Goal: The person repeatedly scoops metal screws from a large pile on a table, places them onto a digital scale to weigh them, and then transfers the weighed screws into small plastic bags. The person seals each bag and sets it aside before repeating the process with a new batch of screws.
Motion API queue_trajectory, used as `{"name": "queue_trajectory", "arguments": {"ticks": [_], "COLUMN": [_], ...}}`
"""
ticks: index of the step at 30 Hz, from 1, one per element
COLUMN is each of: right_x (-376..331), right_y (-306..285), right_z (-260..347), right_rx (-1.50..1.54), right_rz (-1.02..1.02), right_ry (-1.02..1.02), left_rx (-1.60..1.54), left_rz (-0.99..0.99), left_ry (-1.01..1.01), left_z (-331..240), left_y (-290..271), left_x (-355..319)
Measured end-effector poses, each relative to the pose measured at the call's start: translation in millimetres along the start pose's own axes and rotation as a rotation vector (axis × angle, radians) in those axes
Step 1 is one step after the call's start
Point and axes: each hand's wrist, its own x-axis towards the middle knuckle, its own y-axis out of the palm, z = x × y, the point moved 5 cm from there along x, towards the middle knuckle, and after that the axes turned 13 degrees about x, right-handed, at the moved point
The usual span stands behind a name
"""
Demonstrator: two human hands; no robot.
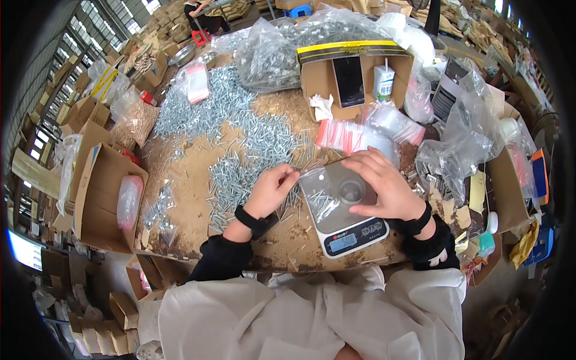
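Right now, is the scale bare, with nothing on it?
No, a clear plastic bag lies on the scale, under both hands.
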Motion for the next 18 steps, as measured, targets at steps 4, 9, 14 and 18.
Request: {"name": "queue_trajectory", "arguments": {"ticks": [4,9,14,18], "right_x": [-3,-3,-2,2], "right_y": [2,0,-7,-8], "right_z": [-4,2,1,13], "right_rx": [-0.079,-0.076,-0.057,0.114], "right_rz": [0.005,-0.036,-0.103,-0.192], "right_ry": [0.039,0.038,0.034,-0.021], "left_rx": [0.018,0.015,0.184,0.424], "left_rz": [-0.021,-0.032,-0.133,-0.263], "left_ry": [0.031,0.002,0.193,0.486], "left_z": [-26,-19,-54,-123], "left_y": [-8,4,-8,-31], "left_x": [-8,-1,-7,-33]}}
